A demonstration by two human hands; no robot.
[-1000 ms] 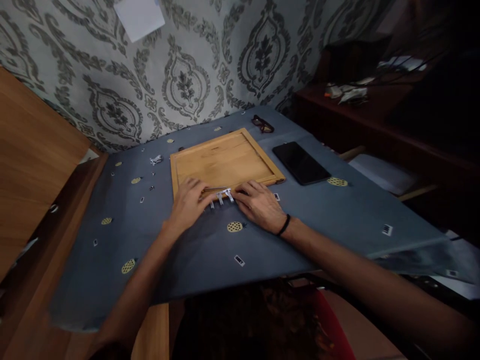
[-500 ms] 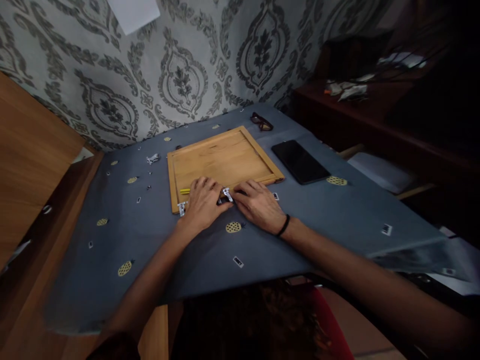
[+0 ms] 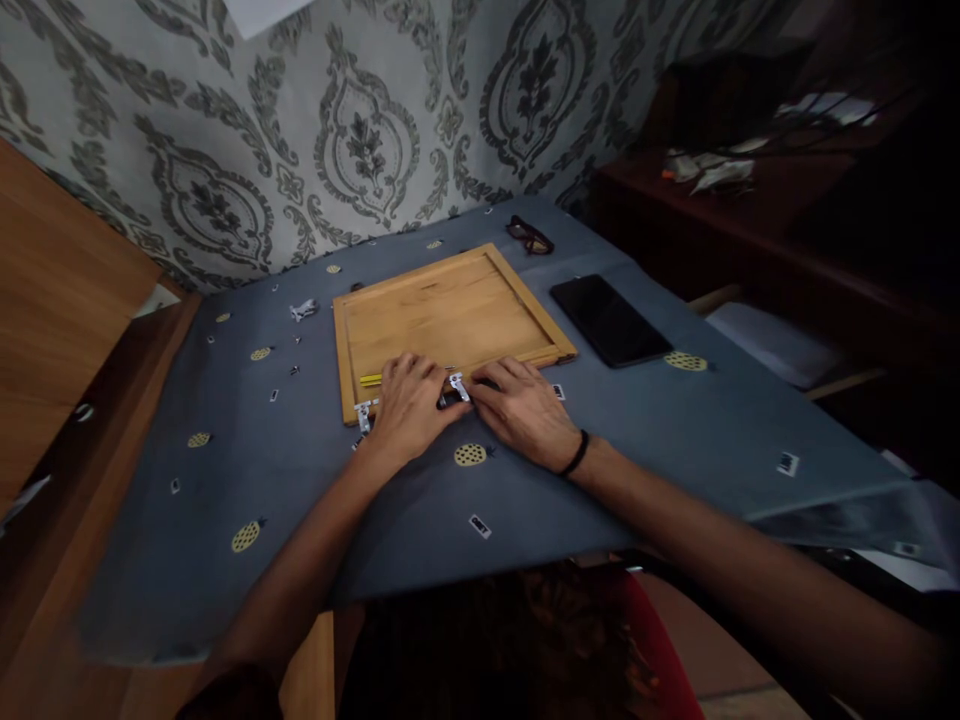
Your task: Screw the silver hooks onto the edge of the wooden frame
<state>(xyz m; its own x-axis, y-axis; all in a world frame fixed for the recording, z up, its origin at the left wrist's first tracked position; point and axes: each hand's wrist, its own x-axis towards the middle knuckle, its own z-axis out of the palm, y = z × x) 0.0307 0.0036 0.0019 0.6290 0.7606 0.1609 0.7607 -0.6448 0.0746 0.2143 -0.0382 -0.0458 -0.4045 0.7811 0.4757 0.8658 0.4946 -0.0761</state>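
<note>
A framed wooden cabinet door [image 3: 442,312] lies flat on the table. Along its near edge, my left hand [image 3: 407,408] curls over the frame, with its thumb and fingers closing around a metal cabinet hinge [image 3: 460,387]. From the other side my right hand [image 3: 529,415], a black band at its wrist, pinches the same hinge; its fingertips are partly hidden. Another metal hinge [image 3: 364,415] sits at the door's near left corner, left of my left hand. A thin yellow stick-like tool [image 3: 370,380] lies on the door, partly covered by my left fingers.
A loose metal hinge [image 3: 304,310] and small metal pieces [image 3: 295,370] lie left of the door. A black tablet [image 3: 611,320] and eyeglasses [image 3: 529,236] rest to the right. The blue tablecloth [image 3: 405,530] ends at the near edge. A patterned wall [image 3: 367,150] stands behind.
The view has shifted slightly, so the wall and table items sit a little differently. Both hands stay at the same hinge, with hardly any visible movement.
</note>
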